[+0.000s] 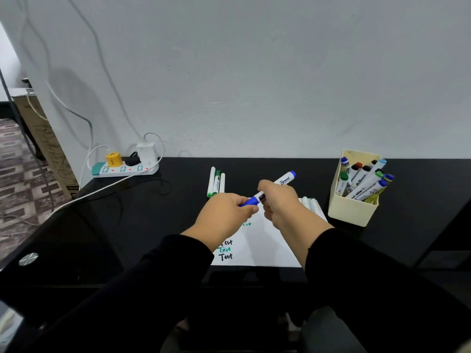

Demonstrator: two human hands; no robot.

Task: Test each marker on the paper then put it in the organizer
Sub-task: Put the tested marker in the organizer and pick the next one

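The black table [254, 171] runs along a pale wall [254, 72], its far edge meeting the wall straight across. Its left edge slants toward the near left corner, with patterned floor [17, 174] beyond it. A broad bare stretch of table lies between the power strip [125, 169] at the far left corner and the three loose markers [216, 182] lying side by side near the middle of the far edge. More bare surface lies right of the cream organizer [351, 210], which stands near the far edge on the right and holds a cluster of capped markers leaning to the right. A white cable [96, 192] crosses the left part of the table from the strip toward the left edge.

The paper [265, 245] lies at the near edge in the middle, with "Test" written several times in black and green down its left side. A few pale markers [309, 201] rest at its far right corner, between the paper and the organizer.

Both hands are raised over the far part of the paper. The blue marker [270, 191] is white-barrelled with black script, tilted up to the right, a blue end at each tip. The left hand [224, 215] pinches its lower blue cap; the right hand [280, 200] is curled round the barrel. Whether the cap is fully seated cannot be told.
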